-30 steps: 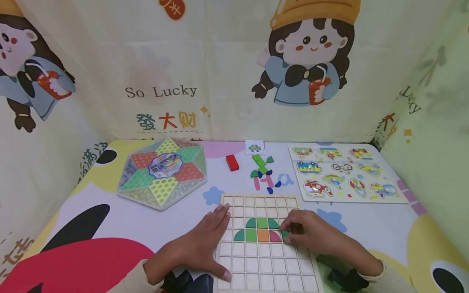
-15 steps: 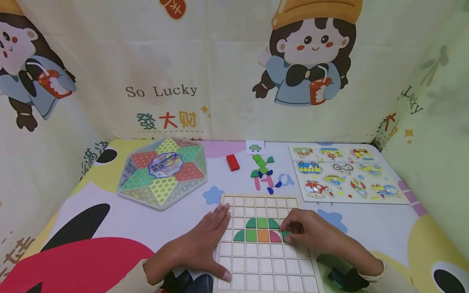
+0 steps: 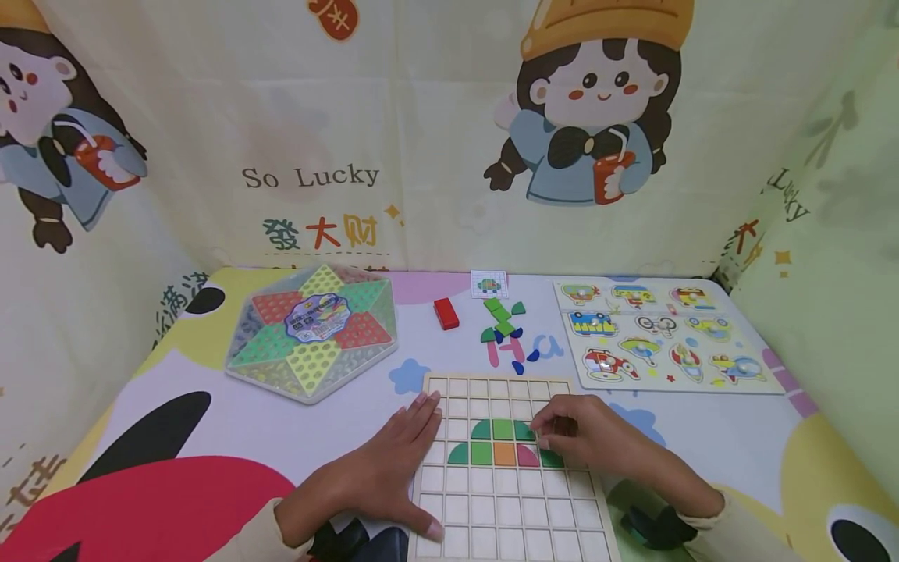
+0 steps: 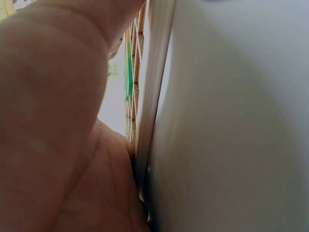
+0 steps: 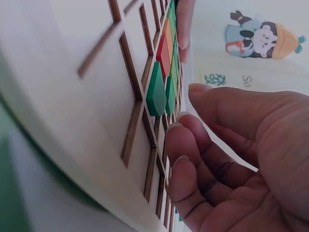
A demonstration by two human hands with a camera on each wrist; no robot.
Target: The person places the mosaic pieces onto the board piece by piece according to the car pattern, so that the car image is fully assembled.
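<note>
A wooden grid board (image 3: 516, 511) lies in front of me, with green, orange and pink-red pieces in two rows of its cells. My left hand (image 3: 382, 468) rests along the board's left edge, fingers spread. In the left wrist view, its palm sits beside the board's rim (image 4: 157, 63). My right hand (image 3: 604, 437) hovers over the right of the rows, holding nothing. Its bent fingers and thumb stand apart in the right wrist view, close to a dark green quarter-circle piece (image 5: 156, 94). That piece lies in the cell right of the pink-red piece (image 3: 527, 455).
Beyond the board lie loose green squares (image 3: 499, 310), dark blue pieces (image 3: 518, 367), a red block (image 3: 445, 314) and a small picture card (image 3: 488, 284). A hexagonal game board (image 3: 309, 336) stands left, a vehicle puzzle board (image 3: 667, 336) right.
My right fingers have let go of the dark green quarter-circle and moved slightly up and left, so more of the piece shows in its cell. The left hand has stayed put.
</note>
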